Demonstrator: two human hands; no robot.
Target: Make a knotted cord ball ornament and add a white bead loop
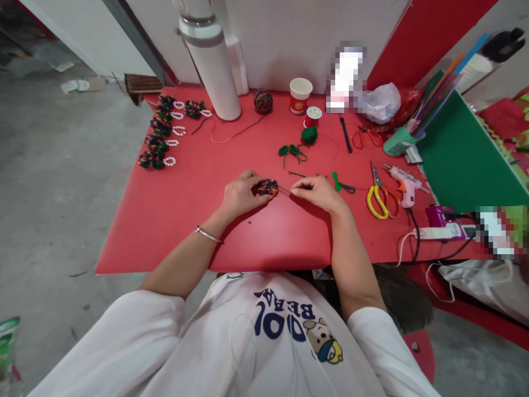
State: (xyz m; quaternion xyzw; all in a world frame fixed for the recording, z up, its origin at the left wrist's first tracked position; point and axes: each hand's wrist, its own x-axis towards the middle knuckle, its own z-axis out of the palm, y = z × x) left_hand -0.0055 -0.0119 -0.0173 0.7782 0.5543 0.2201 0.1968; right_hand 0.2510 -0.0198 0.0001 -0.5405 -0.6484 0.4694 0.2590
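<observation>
My left hand [240, 194] is closed around a small knotted ball of multicoloured cord [268, 187] just above the red table [173, 209]. My right hand [318, 193] pinches the thin cord ends [285, 191] that stick out of that ball to the right. Both hands hover near the middle of the table. A silver bangle [207, 234] sits on my left wrist.
Several finished cord knots with white bead loops [161, 132] lie at the table's far left. A white pipe [212, 60], yarn ball [263, 101], paper cup [300, 95], green cord [309, 135], yellow scissors [378, 198] and pink glue gun [405, 184] stand behind and right.
</observation>
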